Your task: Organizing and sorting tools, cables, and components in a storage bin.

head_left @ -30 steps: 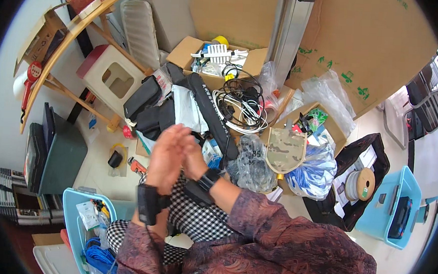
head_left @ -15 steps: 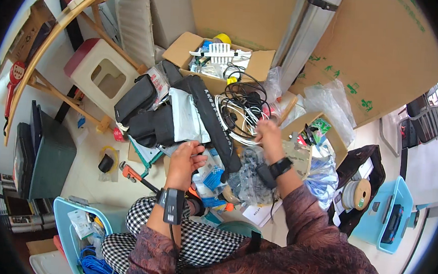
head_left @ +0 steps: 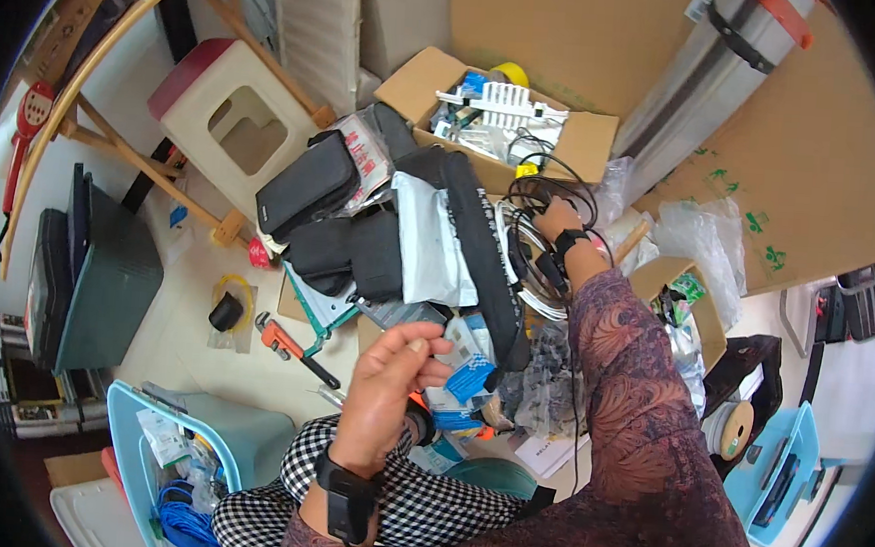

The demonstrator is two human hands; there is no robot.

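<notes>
My right hand (head_left: 559, 219) reaches into a coil of black cable (head_left: 585, 187) on top of the pile, its fingers closed on it and partly hidden. Beside and under it lies a loop of white cable (head_left: 512, 240). A black strand runs down along my right sleeve. My left hand (head_left: 391, 371) hovers in front of the pile with loosely curled fingers and nothing visible in them. Just beyond it are a blue-and-white packet (head_left: 467, 371), a white plastic pouch (head_left: 429, 243) and a long black bag (head_left: 479, 246).
An open cardboard box (head_left: 590, 148) of white parts stands behind the pile. Black cases (head_left: 308, 185) lie left of it, with a red pipe wrench (head_left: 293, 348) on the floor. Blue tubs (head_left: 256, 453) stand at lower left and right. A wire spool (head_left: 733, 430) sits at right.
My right hand has moved away from me, from the white cable's near edge into the black cable. My left hand has come closer to me. The whole view has shifted.
</notes>
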